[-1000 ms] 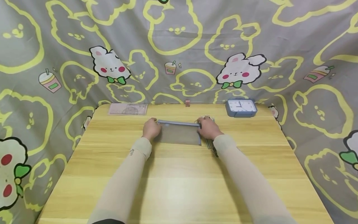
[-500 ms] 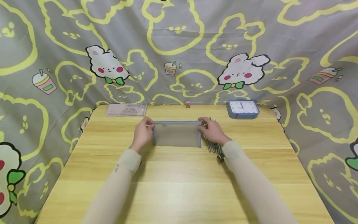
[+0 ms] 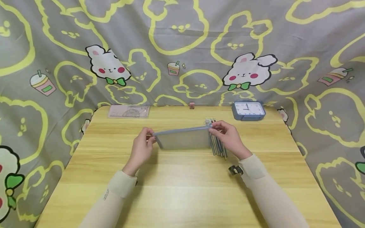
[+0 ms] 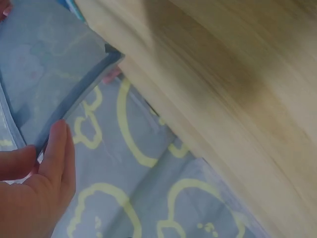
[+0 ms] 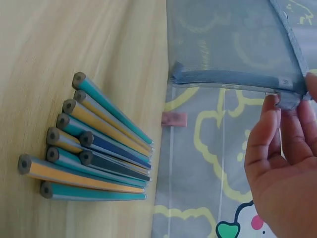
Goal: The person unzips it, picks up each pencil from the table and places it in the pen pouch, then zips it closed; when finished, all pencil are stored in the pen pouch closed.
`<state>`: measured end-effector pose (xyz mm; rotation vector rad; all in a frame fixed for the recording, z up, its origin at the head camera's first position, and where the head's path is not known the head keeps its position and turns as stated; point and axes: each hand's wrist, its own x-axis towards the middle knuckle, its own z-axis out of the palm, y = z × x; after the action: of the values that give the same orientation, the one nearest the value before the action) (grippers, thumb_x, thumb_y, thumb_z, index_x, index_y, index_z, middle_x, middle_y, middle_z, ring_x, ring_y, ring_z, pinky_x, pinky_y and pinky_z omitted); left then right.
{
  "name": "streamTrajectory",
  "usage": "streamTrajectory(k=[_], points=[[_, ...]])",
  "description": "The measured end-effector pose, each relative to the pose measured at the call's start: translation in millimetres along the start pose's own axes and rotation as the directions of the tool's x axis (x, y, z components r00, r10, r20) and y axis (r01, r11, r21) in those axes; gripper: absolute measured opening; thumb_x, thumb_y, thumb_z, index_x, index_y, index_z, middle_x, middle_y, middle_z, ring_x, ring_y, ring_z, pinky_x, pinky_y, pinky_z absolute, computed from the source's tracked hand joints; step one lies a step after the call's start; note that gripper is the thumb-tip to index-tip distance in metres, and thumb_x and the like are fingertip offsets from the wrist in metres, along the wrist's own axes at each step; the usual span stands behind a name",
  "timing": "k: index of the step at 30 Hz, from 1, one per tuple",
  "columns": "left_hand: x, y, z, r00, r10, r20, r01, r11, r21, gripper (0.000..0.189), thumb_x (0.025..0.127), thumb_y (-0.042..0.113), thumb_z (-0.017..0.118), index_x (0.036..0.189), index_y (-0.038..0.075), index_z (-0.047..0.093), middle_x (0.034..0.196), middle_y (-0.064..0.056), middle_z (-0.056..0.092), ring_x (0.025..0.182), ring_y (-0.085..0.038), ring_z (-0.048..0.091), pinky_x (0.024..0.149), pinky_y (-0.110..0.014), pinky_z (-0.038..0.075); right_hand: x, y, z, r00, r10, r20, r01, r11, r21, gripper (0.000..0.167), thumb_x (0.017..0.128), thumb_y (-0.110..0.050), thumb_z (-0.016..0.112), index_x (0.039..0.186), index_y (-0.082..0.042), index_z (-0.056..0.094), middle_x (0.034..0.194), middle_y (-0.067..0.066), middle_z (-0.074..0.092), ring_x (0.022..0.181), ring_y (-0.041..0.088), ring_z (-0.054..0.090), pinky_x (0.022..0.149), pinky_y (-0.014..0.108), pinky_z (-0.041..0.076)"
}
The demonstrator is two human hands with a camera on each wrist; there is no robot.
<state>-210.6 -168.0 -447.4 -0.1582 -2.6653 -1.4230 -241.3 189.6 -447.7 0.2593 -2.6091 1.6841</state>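
Observation:
A see-through mesh pouch point(image 3: 183, 139) with blue edging is held upright by its top edge, tilted higher at the right. At its top left corner my left hand point(image 3: 141, 147) pinches the edging between thumb and fingers; the left wrist view shows the same grip on the pouch point(image 4: 44, 59). My right hand point(image 3: 231, 139) pinches the top right corner, where the right wrist view shows a small fabric tab point(image 5: 287, 99). Under and beside that hand, several pencils point(image 5: 99, 158) in teal, orange and dark blue lie in a loose bunch on the table.
Along the back edge stand a blue clock point(image 3: 248, 110) at right and a small pink block point(image 3: 192, 105) in the middle. A flat clear packet with a protractor point(image 3: 128, 111) lies at back left. A patterned curtain point(image 3: 185, 41) surrounds the wooden table point(image 3: 182, 190).
Both hands have come nearer to me and spread apart. The pouch now shows its full width, and its right end has risen and shifted right over the pencils.

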Motion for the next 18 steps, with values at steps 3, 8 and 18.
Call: streamTrajectory(k=[3, 8, 18], points=[[-2.2, 1.8, -1.7, 1.000, -0.006, -0.004, 0.006, 1.000, 0.018, 0.014, 0.105, -0.004, 0.055, 0.118, 0.001, 0.054, 0.115, -0.023, 0.069, 0.108, -0.039, 0.075, 0.085, -0.048, 0.066, -1.7, -2, -1, 1.000, 0.001, 0.025, -0.002, 0.999, 0.043, 0.028, 0.102, -0.028, 0.073, 0.120, -0.007, 0.070, 0.112, 0.008, 0.073, 0.099, 0.010, 0.068, 0.085, 0.021, 0.055], [-2.5, 6.6, -4.1, 0.998, 0.034, -0.045, -0.030, 0.995, 0.100, 0.018, 0.103, -0.001, 0.059, 0.121, -0.002, 0.055, 0.119, -0.025, 0.067, 0.114, -0.043, 0.070, 0.094, -0.054, 0.062, -2.5, -5, -1, 0.998, -0.002, 0.068, -0.004, 0.997, 0.079, 0.026, 0.100, -0.022, 0.075, 0.119, -0.005, 0.071, 0.113, 0.012, 0.074, 0.098, 0.011, 0.072, 0.088, 0.021, 0.059], [16.6, 72.2, 21.7, 0.956, 0.285, 0.062, -0.291, 0.908, 0.303, 0.037, 0.100, 0.019, 0.072, 0.132, 0.004, 0.064, 0.132, -0.015, 0.068, 0.126, -0.036, 0.061, 0.108, -0.053, 0.053, -4.4, -6, 6, 0.996, 0.001, 0.090, -0.002, 1.000, 0.010, 0.016, 0.096, -0.013, 0.077, 0.110, -0.007, 0.074, 0.111, 0.010, 0.075, 0.103, 0.021, 0.071, 0.086, 0.021, 0.062]])
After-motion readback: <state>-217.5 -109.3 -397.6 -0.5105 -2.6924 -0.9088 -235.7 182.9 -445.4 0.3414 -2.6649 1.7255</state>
